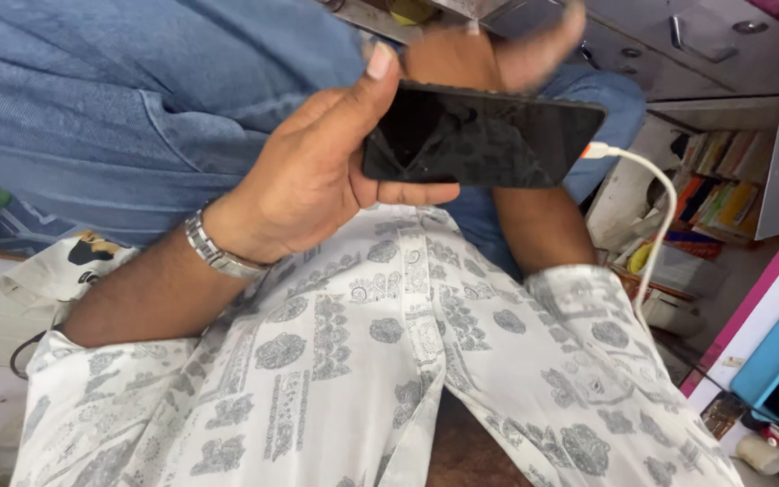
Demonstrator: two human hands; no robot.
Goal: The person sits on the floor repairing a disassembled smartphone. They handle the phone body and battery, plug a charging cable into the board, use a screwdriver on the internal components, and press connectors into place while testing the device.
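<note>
Up close, the left hand (304, 180) has its grip closed around a flat black rectangular smartphone with a dark glossy screen (480, 135), thumb laid across the near end of the upper edge and fingers curled under the lower edge. The right hand (498, 50) sits just beyond the phone's top edge (it is blurred, so I cannot tell whether its grip is spread or pinching). A white charging cable with an orange-tipped plug (655, 180) enters the end of the phone farthest from the left grip and hangs down. A silver metal wristwatch band (218, 252) circles the left wrist. Below both grips lies a white patterned shirt (389, 379); blue denim (137, 90) fills the space behind them.
</note>
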